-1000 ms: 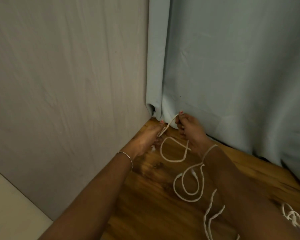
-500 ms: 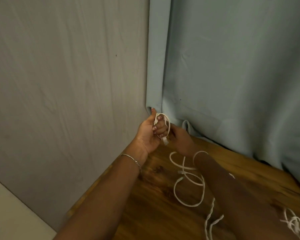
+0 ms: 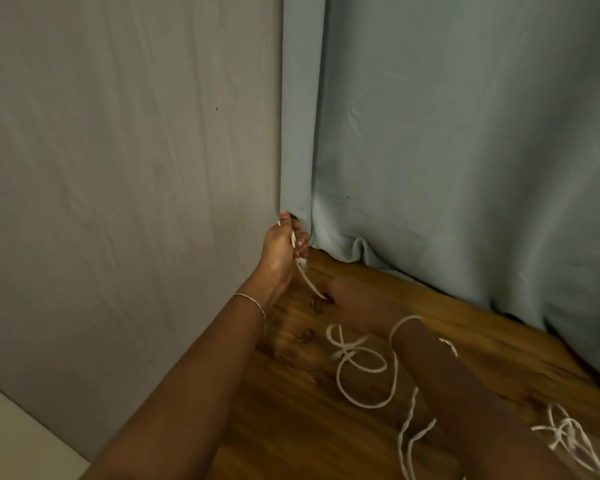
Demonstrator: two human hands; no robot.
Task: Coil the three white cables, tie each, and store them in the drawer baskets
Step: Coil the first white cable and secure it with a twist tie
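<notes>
Right hand [image 3: 355, 306] dropped toward table [image 3: 291, 427], fingers [image 3: 329, 292] pinching white cable [image 3: 305, 277]; left hand [image 3: 279, 251] clenches it beside curtain edge [image 3: 297, 168]

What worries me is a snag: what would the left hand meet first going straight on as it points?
Probably the curtain: the left hand, gripping the cable, points into the corner, a fingertip near the curtain's edge. Depth is unclear; it could be the wall.

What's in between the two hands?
A short, straight stretch of white cable runs from the left hand down to the right hand, above the wooden surface. The head view shows it.
</notes>
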